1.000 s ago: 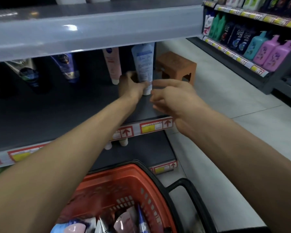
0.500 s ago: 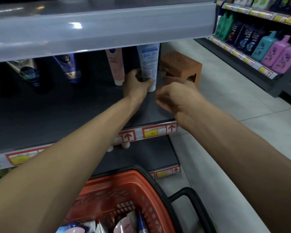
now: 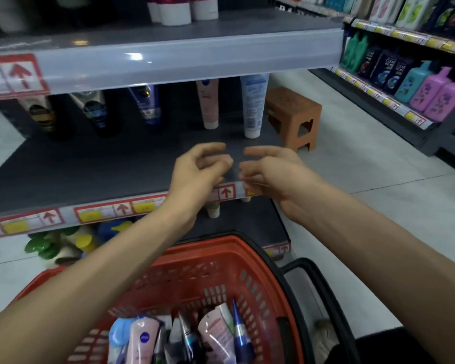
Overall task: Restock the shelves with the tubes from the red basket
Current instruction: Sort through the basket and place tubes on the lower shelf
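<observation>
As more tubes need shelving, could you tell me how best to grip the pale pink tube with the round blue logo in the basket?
Take the pale pink tube by its upper end, coming down from above. It stands roughly upright in the red basket, wedged among other tubes, so only that top end looks free.

The basket [image 3: 221, 261] is red with slotted sides and a black handle [image 3: 323, 298]. The shelf [image 3: 90, 166] is dark grey on top; its labels [image 3: 121, 209] are red-framed with red arrows and yellow tags. The upper edge [image 3: 195, 67] is glossy pale grey. The pink tube [image 3: 208, 101] and the white tube [image 3: 252, 101], blue-printed, have white caps. A basket tube [image 3: 142, 337] is pale pink with a round blue mark. The stool [image 3: 294, 114] is orange-brown. The floor [image 3: 365, 179] is pale grey. The far bottles run green [image 3: 355, 53], navy [image 3: 384, 67], teal [image 3: 410, 82] and pink [image 3: 436, 98].
</observation>
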`<action>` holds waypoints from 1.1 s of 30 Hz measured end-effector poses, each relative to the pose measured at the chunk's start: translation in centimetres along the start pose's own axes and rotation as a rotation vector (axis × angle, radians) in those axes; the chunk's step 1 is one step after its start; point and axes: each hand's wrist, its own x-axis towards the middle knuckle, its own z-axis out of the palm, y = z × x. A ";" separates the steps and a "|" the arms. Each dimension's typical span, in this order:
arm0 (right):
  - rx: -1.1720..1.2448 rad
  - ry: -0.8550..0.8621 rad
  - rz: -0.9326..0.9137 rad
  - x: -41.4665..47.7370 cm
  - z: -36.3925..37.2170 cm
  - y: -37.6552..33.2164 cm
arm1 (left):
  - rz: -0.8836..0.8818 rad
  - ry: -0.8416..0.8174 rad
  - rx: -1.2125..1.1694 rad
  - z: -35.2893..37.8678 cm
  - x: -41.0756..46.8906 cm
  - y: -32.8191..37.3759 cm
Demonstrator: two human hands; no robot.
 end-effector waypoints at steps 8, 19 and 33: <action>-0.282 -0.267 0.037 -8.0 2.7 4.7 | -0.066 -0.128 0.073 -6.0 -9.6 -2.9; -1.155 -0.415 0.062 -10.7 1.3 11.5 | -0.327 -0.160 0.209 -11.3 -13.7 -11.4; -1.763 -0.738 -0.147 -8.7 1.1 15.7 | -0.024 -0.776 1.283 -8.0 -14.5 -25.4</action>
